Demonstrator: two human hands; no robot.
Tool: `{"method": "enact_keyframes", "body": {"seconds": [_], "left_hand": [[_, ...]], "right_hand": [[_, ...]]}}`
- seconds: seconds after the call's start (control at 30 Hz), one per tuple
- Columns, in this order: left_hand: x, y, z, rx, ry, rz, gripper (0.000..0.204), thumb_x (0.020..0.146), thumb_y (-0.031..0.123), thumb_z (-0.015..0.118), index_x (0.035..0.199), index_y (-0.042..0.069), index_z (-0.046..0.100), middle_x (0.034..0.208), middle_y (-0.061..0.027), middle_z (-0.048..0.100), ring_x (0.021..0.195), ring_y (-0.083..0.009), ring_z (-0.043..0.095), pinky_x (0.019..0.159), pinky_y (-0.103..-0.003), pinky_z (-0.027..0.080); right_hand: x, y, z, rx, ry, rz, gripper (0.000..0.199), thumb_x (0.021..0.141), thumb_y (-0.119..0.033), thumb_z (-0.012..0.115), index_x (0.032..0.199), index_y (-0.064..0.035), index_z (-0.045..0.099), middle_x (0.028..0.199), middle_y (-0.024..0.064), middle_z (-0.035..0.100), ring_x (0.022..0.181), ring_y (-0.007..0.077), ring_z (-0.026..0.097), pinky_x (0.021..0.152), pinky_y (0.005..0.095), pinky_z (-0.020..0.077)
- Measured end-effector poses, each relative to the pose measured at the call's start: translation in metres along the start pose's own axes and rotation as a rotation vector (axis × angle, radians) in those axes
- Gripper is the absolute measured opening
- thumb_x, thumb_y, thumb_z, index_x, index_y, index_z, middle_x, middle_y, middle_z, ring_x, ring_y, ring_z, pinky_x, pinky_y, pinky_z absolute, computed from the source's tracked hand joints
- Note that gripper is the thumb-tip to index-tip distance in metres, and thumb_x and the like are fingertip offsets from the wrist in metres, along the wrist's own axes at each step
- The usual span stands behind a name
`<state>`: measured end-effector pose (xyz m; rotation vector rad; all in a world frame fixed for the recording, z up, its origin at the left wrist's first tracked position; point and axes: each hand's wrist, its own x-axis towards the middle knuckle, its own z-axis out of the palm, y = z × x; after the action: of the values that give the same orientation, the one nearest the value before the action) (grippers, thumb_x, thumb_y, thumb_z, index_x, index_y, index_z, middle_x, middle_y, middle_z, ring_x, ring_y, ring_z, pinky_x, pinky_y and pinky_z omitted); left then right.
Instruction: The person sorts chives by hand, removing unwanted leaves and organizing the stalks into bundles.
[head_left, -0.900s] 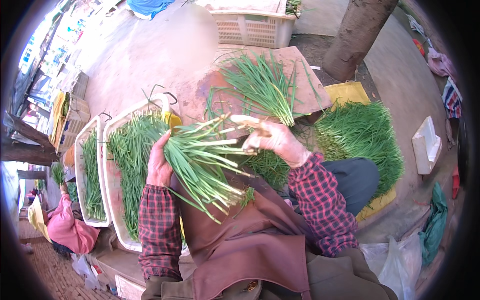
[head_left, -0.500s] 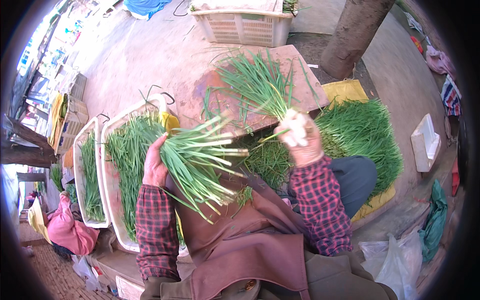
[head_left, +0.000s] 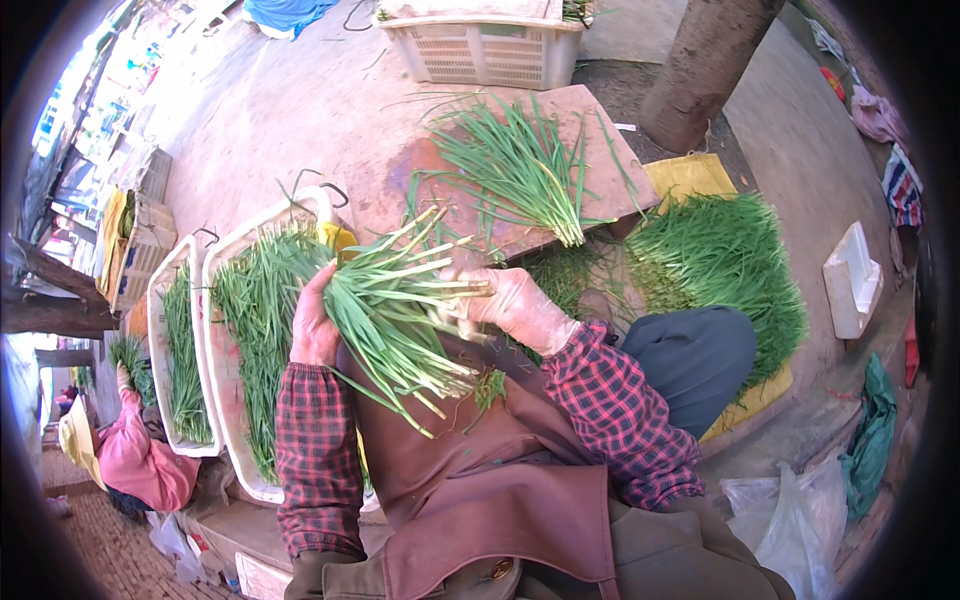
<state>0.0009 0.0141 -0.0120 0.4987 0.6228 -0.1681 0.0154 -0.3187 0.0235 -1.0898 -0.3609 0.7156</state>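
Note:
A bunch of garlic chives [head_left: 390,310] fans out over my lap, its pale stem ends pointing right. My left hand [head_left: 316,318] is closed around the leafy part of it. On my right hand [head_left: 515,308] is a thin whitish glove; its bent fingers, slightly blurred, pinch at the stem ends of the same bunch. A loose pile of chives [head_left: 525,165] lies on a low board [head_left: 600,125] in front of me, stem ends over its near edge. A brown apron [head_left: 430,470] covers my lap, with a few green scraps on it.
To the left stand two white crates [head_left: 210,330] of chives. A large heap of chives [head_left: 720,270] rests on yellow sacking [head_left: 695,178] at right. Beyond are a tree trunk [head_left: 700,80] and a pale crate [head_left: 485,55]. A person in pink [head_left: 150,460] sits far left.
My right hand has moved left from the board's near edge to the stem ends of the held bunch. The left hand has stayed nearly still, keeping its hold.

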Motion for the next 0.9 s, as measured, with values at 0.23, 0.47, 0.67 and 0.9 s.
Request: {"method": "enact_keyframes", "body": {"seconds": [0.23,0.47,0.67,0.9], "left_hand": [[-0.005,0.019,-0.004,0.055,-0.029,0.152,0.038,0.100,0.017,0.056,0.131,-0.005,0.055,0.124,-0.0223,0.066,0.110,-0.0344,0.066,0.102,-0.049,0.052],[-0.005,0.016,-0.004,0.055,-0.073,0.190,0.038,0.098,0.018,0.061,0.128,-0.004,0.056,0.120,-0.0207,0.067,0.107,-0.0327,0.067,0.098,-0.047,0.053],[-0.004,0.008,0.006,0.078,-0.076,0.286,0.029,0.098,0.018,0.061,0.118,-0.002,0.062,0.111,-0.0162,0.071,0.098,-0.0292,0.070,0.093,-0.045,0.056],[-0.006,0.002,0.012,0.065,-0.021,0.405,0.028,0.099,0.022,0.060,0.114,-0.001,0.066,0.108,-0.0150,0.072,0.093,-0.0281,0.070,0.089,-0.042,0.057]], "right_hand": [[-0.030,0.033,-0.087,0.047,0.445,-0.064,0.027,0.096,-0.018,0.064,0.112,0.0042,0.068,0.087,0.0088,0.072,0.059,0.0102,0.060,0.056,0.0233,0.0475],[-0.037,-0.005,-0.003,-0.383,0.526,0.027,0.021,0.097,-0.016,0.065,0.106,0.0011,0.072,0.095,0.0080,0.075,0.057,0.0065,0.061,0.056,0.0233,0.0498],[-0.023,-0.015,0.052,-1.590,0.269,-0.561,0.033,0.090,-0.030,0.069,0.110,-0.0042,0.068,0.079,0.0062,0.058,0.072,0.0237,0.057,0.065,0.0375,0.0460],[-0.025,0.020,0.093,-1.745,0.217,-0.772,0.020,0.085,-0.009,0.064,0.102,0.0024,0.065,0.069,0.0041,0.053,0.062,0.0189,0.054,0.056,0.0337,0.0435]]}}
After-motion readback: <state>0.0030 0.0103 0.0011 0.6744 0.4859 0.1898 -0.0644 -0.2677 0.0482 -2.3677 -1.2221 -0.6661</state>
